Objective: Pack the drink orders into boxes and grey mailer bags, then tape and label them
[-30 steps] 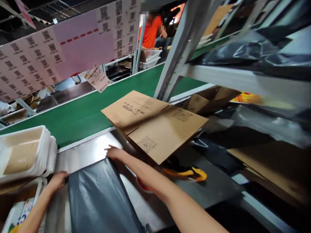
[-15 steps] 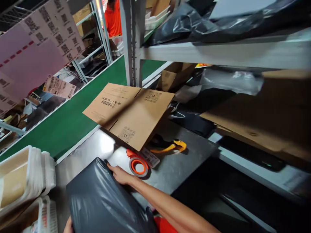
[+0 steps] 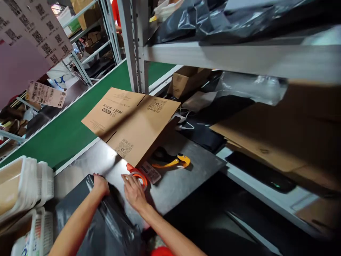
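A dark grey plastic mailing bag (image 3: 87, 227) lies at the lower left on the metal table. My left hand (image 3: 100, 185) is closed on its upper edge, where the plastic is bunched. My right hand (image 3: 134, 193) is off the bag, its fingers stretched out over an orange tape dispenser (image 3: 141, 177) and partly covering it. Right beside the dispenser is a label-covered block (image 3: 150, 172). A yellow and black cutter-like tool (image 3: 177, 161) rests a little further right. Behind these, a flat brown cardboard sheet (image 3: 133, 121) with printed codes overhangs the table.
Stacked white plastic baskets (image 3: 26, 181) stand at the left. A green conveyor belt (image 3: 61, 131) runs diagonally behind the metal table (image 3: 181, 188). On the right are a shelf (image 3: 226, 58) with black bags and, below it, cardboard sheets (image 3: 266, 138) and a black phone-like device (image 3: 261, 170).
My right hand has let go of the bag's top edge and moved to the tape dispenser. My left hand has come up from the bag's lower left side onto its upper edge, folding it.
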Motion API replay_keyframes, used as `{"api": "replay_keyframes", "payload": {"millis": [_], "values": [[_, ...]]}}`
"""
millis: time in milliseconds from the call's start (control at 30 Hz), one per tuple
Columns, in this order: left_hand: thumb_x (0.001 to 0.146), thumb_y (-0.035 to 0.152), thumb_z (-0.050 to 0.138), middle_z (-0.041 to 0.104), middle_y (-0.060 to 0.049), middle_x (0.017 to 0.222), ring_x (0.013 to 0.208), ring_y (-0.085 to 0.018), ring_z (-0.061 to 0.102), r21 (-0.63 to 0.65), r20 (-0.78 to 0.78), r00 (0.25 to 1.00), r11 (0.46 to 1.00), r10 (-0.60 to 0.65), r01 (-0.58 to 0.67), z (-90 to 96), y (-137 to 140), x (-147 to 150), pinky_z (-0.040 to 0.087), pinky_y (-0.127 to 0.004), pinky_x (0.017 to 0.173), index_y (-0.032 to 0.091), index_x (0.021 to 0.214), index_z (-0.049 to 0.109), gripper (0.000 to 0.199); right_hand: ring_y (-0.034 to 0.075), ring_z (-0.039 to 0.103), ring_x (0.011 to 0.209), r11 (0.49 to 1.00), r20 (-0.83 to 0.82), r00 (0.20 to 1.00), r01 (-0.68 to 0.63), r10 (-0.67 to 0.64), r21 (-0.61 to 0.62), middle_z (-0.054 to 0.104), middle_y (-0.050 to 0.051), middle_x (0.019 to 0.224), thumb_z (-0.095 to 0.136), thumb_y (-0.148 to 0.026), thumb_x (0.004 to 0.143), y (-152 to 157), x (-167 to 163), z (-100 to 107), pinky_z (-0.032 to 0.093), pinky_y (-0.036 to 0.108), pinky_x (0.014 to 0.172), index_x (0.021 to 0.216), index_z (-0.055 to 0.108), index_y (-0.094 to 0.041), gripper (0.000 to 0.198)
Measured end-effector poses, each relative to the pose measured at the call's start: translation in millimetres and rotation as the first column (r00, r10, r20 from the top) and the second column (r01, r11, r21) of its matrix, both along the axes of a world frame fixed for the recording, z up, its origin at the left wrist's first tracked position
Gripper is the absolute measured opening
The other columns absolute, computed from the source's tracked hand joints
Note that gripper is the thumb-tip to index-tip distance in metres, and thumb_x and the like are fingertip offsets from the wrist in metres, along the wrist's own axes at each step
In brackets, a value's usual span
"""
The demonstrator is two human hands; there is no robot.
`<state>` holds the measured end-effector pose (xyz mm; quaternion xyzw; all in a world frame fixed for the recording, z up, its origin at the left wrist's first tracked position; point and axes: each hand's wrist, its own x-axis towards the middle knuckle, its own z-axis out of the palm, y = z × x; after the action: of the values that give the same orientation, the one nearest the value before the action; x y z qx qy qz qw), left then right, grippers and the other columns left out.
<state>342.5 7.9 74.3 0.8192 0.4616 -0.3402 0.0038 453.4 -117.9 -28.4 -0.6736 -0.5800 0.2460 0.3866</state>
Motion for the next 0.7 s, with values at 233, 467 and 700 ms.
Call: {"api": "replay_keyframes", "payload": {"millis": [233, 467, 700], "values": [[0.086, 0.027, 0.067, 0.072, -0.024, 0.140, 0.141, -0.041, 0.057, -0.017, -0.149, 0.985, 0.997, -0.081, 0.079, -0.3, -46, -25, 0.031, -0.055, 0.125, 0.015, 0.122, 0.082, 0.042, 0.032, 0.070, 0.100, 0.954, 0.305, 0.927, 0.269, -0.219, -0.134, 0.070, 0.025, 0.128, 0.032, -0.006, 0.098, 2, 39, -10, 0.056, 0.044, 0.092, 0.145, 0.060, -0.008, 0.055], [0.084, 0.042, 0.070, 0.066, -0.023, 0.148, 0.145, -0.041, 0.053, -0.035, -0.150, 0.985, 0.996, -0.086, 0.081, -0.3, -82, -36, 0.027, -0.056, 0.127, 0.017, 0.130, 0.079, 0.053, 0.030, 0.075, 0.097, 0.907, 0.289, 0.922, 0.333, -0.256, -0.257, 0.067, 0.026, 0.127, 0.039, -0.006, 0.099, -9, 47, -7, 0.057, 0.035, 0.077, 0.131, 0.068, -0.010, 0.044], [0.085, 0.028, 0.065, 0.082, -0.022, 0.108, 0.116, -0.041, 0.072, -0.098, 0.117, 0.993, 0.995, -0.010, 0.022, 9.0, -69, -43, 0.044, -0.057, 0.111, 0.017, 0.094, 0.085, 0.024, 0.038, 0.071, 0.114, 0.889, 0.001, 0.950, 0.291, -0.311, -0.352, 0.067, 0.030, 0.127, 0.055, -0.005, 0.089, -4, 43, -7, 0.054, 0.041, 0.094, 0.118, 0.068, -0.006, 0.032]]}}
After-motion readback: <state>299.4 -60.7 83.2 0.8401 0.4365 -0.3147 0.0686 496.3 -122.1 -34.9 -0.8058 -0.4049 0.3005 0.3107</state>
